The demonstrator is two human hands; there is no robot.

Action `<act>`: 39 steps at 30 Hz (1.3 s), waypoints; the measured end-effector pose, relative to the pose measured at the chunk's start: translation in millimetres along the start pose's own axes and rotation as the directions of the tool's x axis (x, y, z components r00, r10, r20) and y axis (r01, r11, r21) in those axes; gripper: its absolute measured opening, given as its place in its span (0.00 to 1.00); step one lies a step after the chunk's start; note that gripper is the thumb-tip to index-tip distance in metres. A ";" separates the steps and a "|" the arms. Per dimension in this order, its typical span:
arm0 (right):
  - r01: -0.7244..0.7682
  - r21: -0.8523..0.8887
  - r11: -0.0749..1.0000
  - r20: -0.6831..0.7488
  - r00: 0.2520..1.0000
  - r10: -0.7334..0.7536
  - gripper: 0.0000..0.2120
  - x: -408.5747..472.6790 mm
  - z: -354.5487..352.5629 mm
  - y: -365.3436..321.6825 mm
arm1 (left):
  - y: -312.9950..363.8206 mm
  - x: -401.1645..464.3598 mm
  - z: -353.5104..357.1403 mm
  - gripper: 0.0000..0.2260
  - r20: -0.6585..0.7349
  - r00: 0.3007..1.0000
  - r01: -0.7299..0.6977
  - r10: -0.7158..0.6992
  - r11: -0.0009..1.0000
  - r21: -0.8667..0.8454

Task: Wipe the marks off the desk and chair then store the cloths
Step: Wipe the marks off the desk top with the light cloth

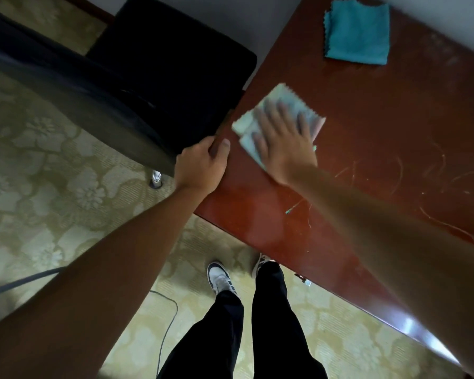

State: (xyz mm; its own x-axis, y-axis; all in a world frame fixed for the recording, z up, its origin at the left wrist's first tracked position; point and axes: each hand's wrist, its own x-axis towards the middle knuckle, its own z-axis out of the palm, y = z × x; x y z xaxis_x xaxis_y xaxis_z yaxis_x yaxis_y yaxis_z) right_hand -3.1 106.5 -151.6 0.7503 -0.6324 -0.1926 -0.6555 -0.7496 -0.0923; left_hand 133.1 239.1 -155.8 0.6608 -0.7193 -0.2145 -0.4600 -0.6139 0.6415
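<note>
The reddish-brown desk (367, 160) carries pale scribbled marks across its right half and near its front. My right hand (282, 140) lies flat with spread fingers on a folded pale cloth (278, 98) near the desk's left edge; hand and cloth are motion-blurred. My left hand (203, 165) grips the desk's left edge, thumb on top and fingers curled over the side. A folded teal cloth (357, 32) lies at the far end of the desk. The black chair (148, 77) stands against the desk's left side.
A patterned beige carpet (52, 173) covers the floor. A grey cable (167, 324) runs over it near my feet. A chrome chair leg (156, 179) stands left of my left hand. A white wall runs behind the desk and chair.
</note>
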 end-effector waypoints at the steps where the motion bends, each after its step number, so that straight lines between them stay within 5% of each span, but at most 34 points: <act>1: -0.081 0.028 0.996 -0.007 0.997 0.082 0.28 6.5 -1.2 4.1 | -0.5 -0.1 0.7 0.23 0.003 1.000 0.003 -0.003 1.000 -0.008; 3: -0.111 0.028 0.993 -0.037 0.993 0.112 0.28 -6.4 5.1 -12.5 | -0.8 -1.6 1.2 0.23 -0.008 1.000 0.004 -0.004 1.000 -0.003; 9: 0.292 -0.021 0.956 0.097 0.953 -0.289 0.28 -71.4 12.3 -41.1 | 5.0 -3.9 3.4 0.20 -0.006 1.000 -0.019 0.020 0.994 0.110; 14: -0.065 -0.014 0.998 0.084 0.994 0.066 0.28 22.5 -23.0 71.4 | 2.4 -14.7 15.0 0.27 -0.012 0.999 -0.039 0.046 0.943 0.331; 18: -0.066 0.000 0.998 0.013 0.998 0.066 0.28 -7.2 -17.6 96.4 | 28.5 -27.9 35.9 0.27 -0.062 0.987 -0.106 0.149 0.887 0.450; 24: 0.302 -0.036 0.953 0.076 0.951 -0.299 0.28 -59.2 1.1 91.9 | 35.2 -30.6 49.2 0.25 -0.102 0.987 -0.056 0.121 0.870 0.490; 30: -0.127 0.065 0.990 -0.085 0.988 0.133 0.27 27.5 -12.3 129.4 | 34.5 -29.0 51.0 0.27 -0.117 0.985 -0.054 0.125 0.876 0.480; 36: 0.293 0.012 0.956 -0.031 0.956 -0.292 0.26 -90.9 14.5 58.9 | 38.9 -31.5 49.2 0.28 -0.126 0.987 -0.033 0.103 0.884 0.466; 39: 0.341 -0.006 0.940 -0.009 0.940 -0.341 0.26 -61.1 9.6 78.3 | 39.6 -30.8 48.7 0.28 -0.132 0.987 -0.022 0.094 0.883 0.468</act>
State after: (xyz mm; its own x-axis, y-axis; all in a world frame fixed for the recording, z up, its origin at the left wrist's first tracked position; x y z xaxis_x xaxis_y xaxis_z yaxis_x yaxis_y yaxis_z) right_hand -101.1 88.3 -156.5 0.9295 -0.3410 -0.1404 -0.3601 -0.9213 -0.1465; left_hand 65.7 221.1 -159.6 0.6868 -0.7249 -0.0540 -0.6986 -0.6787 0.2266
